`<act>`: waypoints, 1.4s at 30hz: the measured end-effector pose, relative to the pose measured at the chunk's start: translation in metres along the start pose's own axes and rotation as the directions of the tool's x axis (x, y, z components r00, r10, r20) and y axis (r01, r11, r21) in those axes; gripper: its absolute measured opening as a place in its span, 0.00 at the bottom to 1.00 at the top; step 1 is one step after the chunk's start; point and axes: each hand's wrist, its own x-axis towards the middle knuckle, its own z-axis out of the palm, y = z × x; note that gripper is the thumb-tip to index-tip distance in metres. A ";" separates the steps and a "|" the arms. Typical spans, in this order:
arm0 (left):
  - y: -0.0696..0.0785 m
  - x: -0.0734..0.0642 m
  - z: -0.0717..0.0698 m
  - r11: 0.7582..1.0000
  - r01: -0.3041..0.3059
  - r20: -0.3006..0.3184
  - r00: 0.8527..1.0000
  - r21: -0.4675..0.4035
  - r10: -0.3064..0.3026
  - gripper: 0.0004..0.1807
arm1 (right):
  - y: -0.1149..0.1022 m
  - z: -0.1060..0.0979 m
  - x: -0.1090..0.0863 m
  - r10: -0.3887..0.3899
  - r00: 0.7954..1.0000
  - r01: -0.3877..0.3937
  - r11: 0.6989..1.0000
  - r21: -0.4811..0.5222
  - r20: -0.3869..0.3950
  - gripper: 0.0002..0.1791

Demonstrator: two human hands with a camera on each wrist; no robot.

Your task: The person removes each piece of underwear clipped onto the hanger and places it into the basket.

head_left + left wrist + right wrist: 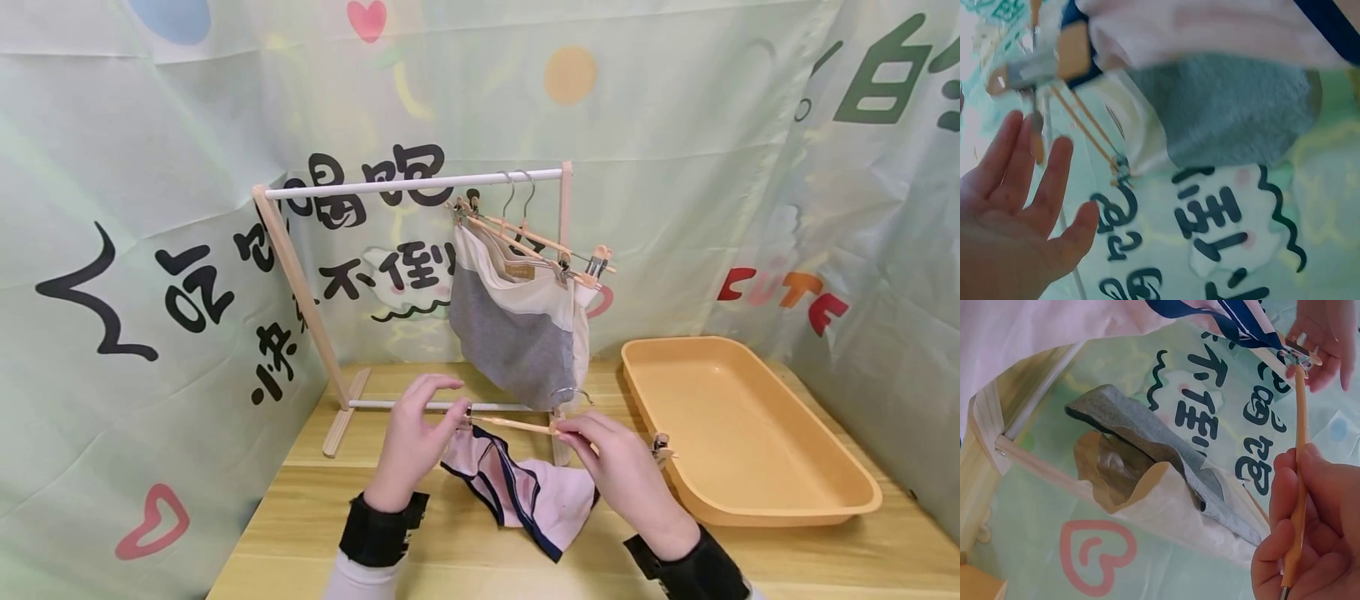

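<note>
My right hand (626,467) grips the wooden bar of a clip hanger (517,425), its metal hook pointing up. Pale pink underpants (566,498) with navy trim hang below it. A clip (1041,72) holds the underpants at the hanger's left end. Right beside that clip is my left hand (412,442); in the left wrist view its fingers (1054,178) are extended and apart from the clip, pinching nothing. The second clip (662,450) sticks out beyond my right hand. In the right wrist view, my fingers curl round the bar (1300,419).
Behind the hands stands a small clothes rack (300,292) with a white rail (420,182). Grey-and-cream underpants (510,333) hang at its right end on clip hangers (517,229). An orange tray (757,433) lies to the right on the wooden table (300,533). Printed curtains surround it.
</note>
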 end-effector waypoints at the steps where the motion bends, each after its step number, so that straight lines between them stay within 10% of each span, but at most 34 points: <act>1: -0.003 0.000 -0.002 1.000 0.026 0.013 1.000 -0.015 -0.026 0.12 | 0.000 0.000 0.000 0.002 1.000 -0.002 1.000 0.004 -0.004 0.09; 12: -0.012 -0.001 -0.012 0.978 0.177 0.157 0.975 -0.111 -0.158 0.16 | -0.002 -0.003 0.002 0.048 0.997 -0.046 0.998 0.045 -0.054 0.09; 24: 0.027 0.009 -0.021 0.969 0.166 0.130 0.981 -0.185 -0.143 0.11 | -0.004 -0.001 0.001 0.048 0.997 -0.044 0.997 0.066 -0.059 0.09; 42: 0.033 0.010 -0.016 0.951 0.152 0.059 0.988 -0.270 -0.141 0.08 | -0.006 0.005 -0.001 0.067 0.997 -0.064 0.992 0.109 -0.025 0.09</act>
